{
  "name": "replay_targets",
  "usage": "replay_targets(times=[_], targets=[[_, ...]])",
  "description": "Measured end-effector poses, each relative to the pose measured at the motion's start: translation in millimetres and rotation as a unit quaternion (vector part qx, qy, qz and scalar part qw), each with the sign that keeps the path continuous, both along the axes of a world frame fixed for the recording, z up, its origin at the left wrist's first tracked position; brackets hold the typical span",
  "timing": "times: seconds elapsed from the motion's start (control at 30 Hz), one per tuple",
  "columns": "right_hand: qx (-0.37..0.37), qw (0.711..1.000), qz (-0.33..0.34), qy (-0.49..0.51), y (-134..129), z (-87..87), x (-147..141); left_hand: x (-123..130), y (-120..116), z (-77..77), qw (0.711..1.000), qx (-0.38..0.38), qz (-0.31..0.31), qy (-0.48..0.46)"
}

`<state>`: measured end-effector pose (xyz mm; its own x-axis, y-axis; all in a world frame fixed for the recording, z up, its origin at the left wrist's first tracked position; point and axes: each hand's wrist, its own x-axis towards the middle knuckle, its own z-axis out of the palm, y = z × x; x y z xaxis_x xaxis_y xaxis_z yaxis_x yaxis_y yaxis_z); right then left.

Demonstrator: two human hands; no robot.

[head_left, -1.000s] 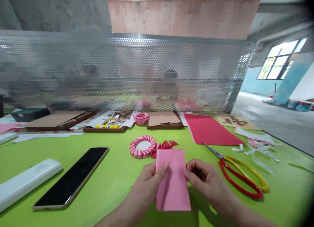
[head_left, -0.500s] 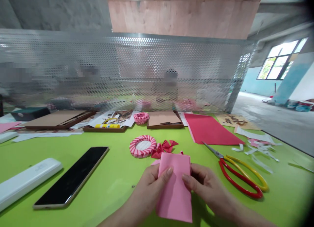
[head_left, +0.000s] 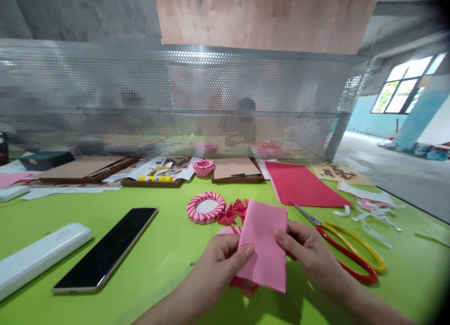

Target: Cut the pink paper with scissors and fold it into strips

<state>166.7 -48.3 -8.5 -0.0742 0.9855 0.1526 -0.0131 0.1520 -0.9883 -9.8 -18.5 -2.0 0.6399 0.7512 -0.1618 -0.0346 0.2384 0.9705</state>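
Note:
A folded pink paper (head_left: 265,245) is held up between both hands, tilted a little. My left hand (head_left: 225,257) pinches its lower left side, thumb on the front face. On the right edge my right hand (head_left: 305,245) grips it, with the thumb in front and the fingers behind. Red folded paper pieces (head_left: 228,213) lie on the table just behind the pink paper, which partly hides them. Beside them is a red-and-pink striped ring (head_left: 206,207). Scissors (head_left: 318,224) with red and yellow handles lie open near my right hand.
A black phone (head_left: 108,250) and a white case (head_left: 45,254) lie at the left. Red sheets (head_left: 305,184) and white paper scraps (head_left: 379,215) are at the right. Trays (head_left: 239,170) and a small woven pink basket (head_left: 203,167) stand before a perforated metal screen (head_left: 197,95).
Both hands have moved up and to the right with the pink paper, which is now tilted. More of the red and striped paper behind and below it shows.

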Motion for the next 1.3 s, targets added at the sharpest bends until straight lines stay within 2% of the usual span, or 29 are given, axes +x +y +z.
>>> replay_targets(times=[0.13, 0.3, 0.87, 1.07, 1.3], targets=[[0.002, 1.000, -0.005, 0.000, 1, -1.0, -2, 0, 0, 1.6, 0.999, 0.007, 0.029, 0.025], [-0.004, 1.000, -0.005, 0.001, 0, -1.4, -2, -1, 1, 0.3, 0.999, 0.019, 0.035, 0.016], [0.028, 0.998, -0.028, -0.056, -3, 3.9, 0, -4, 5, -4.9, 1.000, -0.005, 0.003, 0.006], [0.013, 0.999, 0.014, -0.033, -8, 6.2, -8, -7, 3, -2.4, 0.999, 0.022, 0.039, 0.007], [0.013, 0.998, 0.023, -0.063, -11, 0.2, -15, -5, 2, -4.9, 0.998, -0.022, 0.023, -0.045]])
